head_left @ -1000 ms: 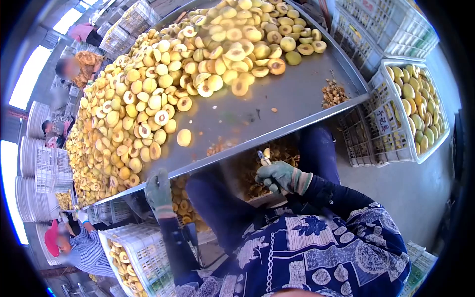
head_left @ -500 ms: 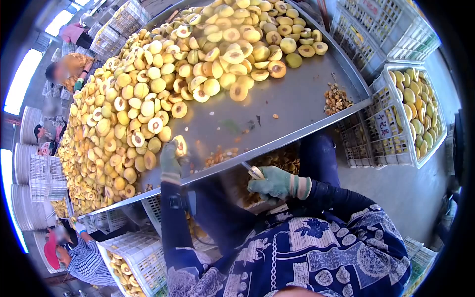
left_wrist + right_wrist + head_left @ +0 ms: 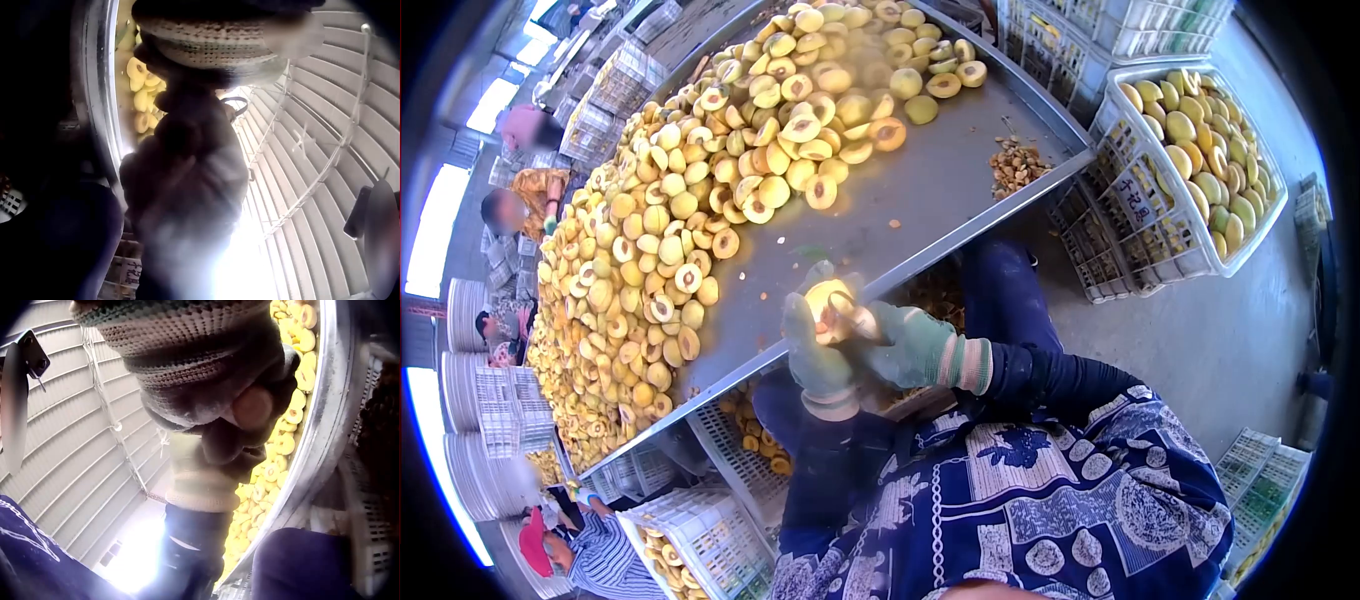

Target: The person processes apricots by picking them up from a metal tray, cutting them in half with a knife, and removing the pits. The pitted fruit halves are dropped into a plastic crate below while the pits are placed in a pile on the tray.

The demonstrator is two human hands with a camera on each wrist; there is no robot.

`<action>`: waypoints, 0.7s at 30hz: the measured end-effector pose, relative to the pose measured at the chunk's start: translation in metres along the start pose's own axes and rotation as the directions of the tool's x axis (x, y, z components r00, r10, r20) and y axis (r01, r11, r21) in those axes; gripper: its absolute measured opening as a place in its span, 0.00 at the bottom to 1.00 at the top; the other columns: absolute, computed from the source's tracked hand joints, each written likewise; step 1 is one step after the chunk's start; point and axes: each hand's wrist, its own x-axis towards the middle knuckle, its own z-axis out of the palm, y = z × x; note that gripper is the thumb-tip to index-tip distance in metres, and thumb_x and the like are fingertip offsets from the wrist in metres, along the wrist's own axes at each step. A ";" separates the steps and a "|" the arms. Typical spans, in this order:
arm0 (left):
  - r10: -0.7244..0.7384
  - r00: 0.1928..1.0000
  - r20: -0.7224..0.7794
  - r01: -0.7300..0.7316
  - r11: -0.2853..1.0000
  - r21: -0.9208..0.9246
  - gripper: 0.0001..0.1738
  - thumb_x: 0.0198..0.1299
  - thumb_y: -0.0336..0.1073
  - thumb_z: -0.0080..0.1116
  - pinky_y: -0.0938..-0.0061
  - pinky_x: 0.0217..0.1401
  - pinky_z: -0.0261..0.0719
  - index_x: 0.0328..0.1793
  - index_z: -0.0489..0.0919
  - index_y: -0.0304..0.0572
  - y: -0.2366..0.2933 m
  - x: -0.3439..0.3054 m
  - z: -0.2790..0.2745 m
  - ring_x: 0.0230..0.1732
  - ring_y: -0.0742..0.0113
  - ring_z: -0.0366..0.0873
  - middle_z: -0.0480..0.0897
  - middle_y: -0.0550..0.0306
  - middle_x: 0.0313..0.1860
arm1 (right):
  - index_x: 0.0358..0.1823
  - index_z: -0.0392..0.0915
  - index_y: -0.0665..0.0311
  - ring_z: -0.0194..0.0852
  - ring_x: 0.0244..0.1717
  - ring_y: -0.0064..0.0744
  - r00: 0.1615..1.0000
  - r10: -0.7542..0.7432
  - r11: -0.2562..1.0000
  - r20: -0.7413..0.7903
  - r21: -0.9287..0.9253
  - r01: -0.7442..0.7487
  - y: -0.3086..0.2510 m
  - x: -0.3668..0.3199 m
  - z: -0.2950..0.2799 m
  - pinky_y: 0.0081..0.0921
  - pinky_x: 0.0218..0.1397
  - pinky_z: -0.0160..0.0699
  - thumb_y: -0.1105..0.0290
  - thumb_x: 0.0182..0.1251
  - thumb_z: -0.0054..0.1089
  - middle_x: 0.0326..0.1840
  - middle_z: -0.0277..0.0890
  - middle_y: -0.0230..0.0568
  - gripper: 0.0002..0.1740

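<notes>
In the head view my gloved left hand (image 3: 818,365) holds a yellow peach half (image 3: 828,300) upright near the tray's front rim, its cut face and brown centre showing. My gloved right hand (image 3: 910,345) is right up against it, fingers at the cut face. In that fist is a short tool; the round end of its pale handle (image 3: 253,407) shows in the right wrist view, while its metal tip is hidden. Both hands are dark and close together in the wrist views. Many peach halves (image 3: 665,240) lie heaped on the metal tray (image 3: 850,240).
Loose pits (image 3: 1017,167) sit in a small pile at the tray's right corner. A white crate (image 3: 1135,185) of fruit stands at right, and another crate (image 3: 710,535) is at lower left. Other people work along the left, one in a red cap (image 3: 535,545).
My left hand has picked up a peach half from the tray and carried it right, towards me. The right hand with the tool has moved left to meet it. The head view has shifted.
</notes>
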 end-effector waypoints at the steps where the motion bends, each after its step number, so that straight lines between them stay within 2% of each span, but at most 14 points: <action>1: 0.052 0.999 -0.012 -0.051 0.997 0.060 0.34 0.66 0.58 0.43 0.63 0.55 0.75 0.60 0.70 0.30 0.000 -0.003 0.008 0.48 0.53 0.78 0.78 0.41 0.49 | 0.48 0.73 0.63 0.78 0.40 0.53 0.994 -0.101 0.993 -0.038 -0.059 0.099 0.003 -0.002 0.000 0.37 0.43 0.75 0.64 0.63 0.55 0.39 0.78 0.54 0.15; 2: 0.102 0.994 -0.023 -0.099 0.988 0.122 0.33 0.67 0.57 0.43 0.63 0.54 0.75 0.59 0.71 0.30 0.000 -0.006 0.013 0.49 0.53 0.78 0.78 0.43 0.48 | 0.48 0.73 0.63 0.78 0.40 0.53 0.994 -0.104 0.993 -0.044 -0.055 0.101 0.006 -0.005 -0.001 0.37 0.43 0.75 0.64 0.63 0.55 0.39 0.78 0.54 0.15; 3: 0.111 0.994 -0.006 -0.110 0.990 0.087 0.33 0.67 0.57 0.43 0.62 0.53 0.75 0.60 0.70 0.31 -0.004 -0.008 0.012 0.51 0.54 0.76 0.77 0.45 0.48 | 0.47 0.73 0.63 0.78 0.41 0.53 0.997 -0.071 0.997 -0.017 -0.019 0.071 0.001 -0.008 -0.006 0.36 0.44 0.75 0.64 0.63 0.55 0.39 0.78 0.54 0.14; 5: 0.165 0.986 -0.012 -0.162 0.977 0.141 0.33 0.67 0.56 0.43 0.62 0.54 0.75 0.61 0.69 0.31 -0.010 -0.009 0.010 0.52 0.53 0.75 0.76 0.45 0.50 | 0.46 0.73 0.64 0.78 0.41 0.52 0.999 -0.044 0.999 0.010 0.018 0.044 0.000 -0.009 -0.009 0.36 0.44 0.75 0.65 0.63 0.54 0.40 0.78 0.54 0.14; 7: 0.218 0.976 -0.020 -0.210 0.958 0.195 0.32 0.68 0.56 0.43 0.61 0.55 0.75 0.61 0.68 0.31 -0.016 -0.012 0.009 0.54 0.53 0.75 0.75 0.45 0.52 | 0.47 0.73 0.64 0.78 0.42 0.51 0.995 -0.066 0.997 0.070 -0.024 0.067 0.002 -0.008 -0.004 0.35 0.46 0.75 0.65 0.63 0.54 0.40 0.79 0.53 0.14; 8: 0.363 0.932 -0.004 -0.332 0.857 0.395 0.32 0.68 0.55 0.42 0.60 0.56 0.75 0.62 0.67 0.31 -0.019 -0.013 0.010 0.54 0.52 0.74 0.74 0.45 0.54 | 0.47 0.73 0.64 0.78 0.42 0.51 0.995 -0.067 0.997 0.069 -0.021 0.069 0.001 -0.009 -0.004 0.35 0.46 0.75 0.65 0.63 0.54 0.40 0.79 0.53 0.14; 9: 0.493 0.869 0.043 -0.426 0.702 0.571 0.32 0.69 0.54 0.42 0.59 0.57 0.75 0.63 0.66 0.31 -0.021 -0.014 0.009 0.54 0.51 0.74 0.73 0.45 0.56 | 0.47 0.73 0.65 0.78 0.43 0.50 0.996 -0.004 0.997 0.094 0.082 -0.004 -0.006 -0.010 -0.006 0.34 0.46 0.75 0.65 0.63 0.54 0.40 0.79 0.52 0.14; 10: 0.492 0.869 0.043 -0.425 0.701 0.572 0.32 0.69 0.54 0.42 0.59 0.57 0.75 0.63 0.66 0.31 -0.023 -0.012 0.005 0.54 0.51 0.74 0.73 0.45 0.56 | 0.48 0.73 0.65 0.78 0.43 0.50 0.990 0.058 0.981 0.128 0.179 -0.080 -0.010 -0.010 -0.008 0.34 0.47 0.75 0.65 0.63 0.53 0.40 0.79 0.52 0.15; 13: 0.435 0.899 0.051 -0.390 0.741 0.546 0.31 0.69 0.53 0.42 0.57 0.60 0.74 0.63 0.66 0.31 -0.024 -0.012 -0.005 0.55 0.49 0.74 0.71 0.46 0.58 | 0.49 0.73 0.65 0.78 0.45 0.49 0.971 0.117 0.973 0.209 0.172 -0.154 0.003 -0.005 -0.003 0.34 0.48 0.75 0.64 0.63 0.53 0.41 0.79 0.51 0.16; 16: 0.396 0.917 0.048 -0.349 0.741 0.573 0.30 0.69 0.53 0.43 0.58 0.59 0.74 0.62 0.66 0.32 -0.026 -0.017 -0.005 0.55 0.50 0.74 0.71 0.47 0.58 | 0.49 0.73 0.65 0.78 0.46 0.49 0.974 0.108 0.985 0.198 0.110 -0.132 0.017 -0.005 0.003 0.34 0.50 0.74 0.62 0.63 0.53 0.43 0.79 0.51 0.17; 17: 0.397 0.918 0.009 -0.353 0.806 0.474 0.28 0.69 0.51 0.44 0.58 0.59 0.74 0.62 0.67 0.33 -0.027 -0.016 -0.005 0.55 0.50 0.74 0.72 0.46 0.58 | 0.49 0.73 0.64 0.77 0.47 0.50 0.985 0.086 0.996 0.147 0.021 -0.090 0.019 -0.004 0.006 0.34 0.50 0.74 0.61 0.64 0.53 0.45 0.78 0.51 0.17; 18: 0.395 0.918 -0.029 -0.358 0.859 0.367 0.26 0.69 0.49 0.45 0.59 0.59 0.74 0.62 0.68 0.34 -0.028 -0.014 -0.005 0.54 0.51 0.75 0.72 0.46 0.57 | 0.49 0.73 0.64 0.77 0.47 0.50 0.986 0.087 0.996 0.144 0.021 -0.091 0.014 -0.005 0.007 0.34 0.50 0.74 0.61 0.64 0.53 0.45 0.78 0.51 0.17; 19: 0.396 0.918 -0.028 -0.359 0.859 0.365 0.26 0.69 0.49 0.45 0.59 0.59 0.74 0.62 0.68 0.34 -0.029 -0.013 -0.006 0.54 0.51 0.75 0.72 0.46 0.57 | 0.49 0.73 0.63 0.78 0.46 0.47 0.984 0.116 0.989 0.135 0.072 -0.126 0.007 -0.007 0.006 0.33 0.50 0.74 0.62 0.64 0.53 0.44 0.79 0.49 0.16; 21: 0.405 0.914 -0.003 -0.367 0.831 0.419 0.25 0.65 0.45 0.51 0.61 0.60 0.73 0.63 0.68 0.38 -0.027 -0.012 -0.007 0.54 0.53 0.75 0.72 0.47 0.58 | 0.49 0.73 0.63 0.79 0.45 0.44 0.981 0.146 0.979 0.128 0.126 -0.162 0.007 -0.007 0.008 0.31 0.49 0.75 0.63 0.64 0.52 0.44 0.79 0.47 0.15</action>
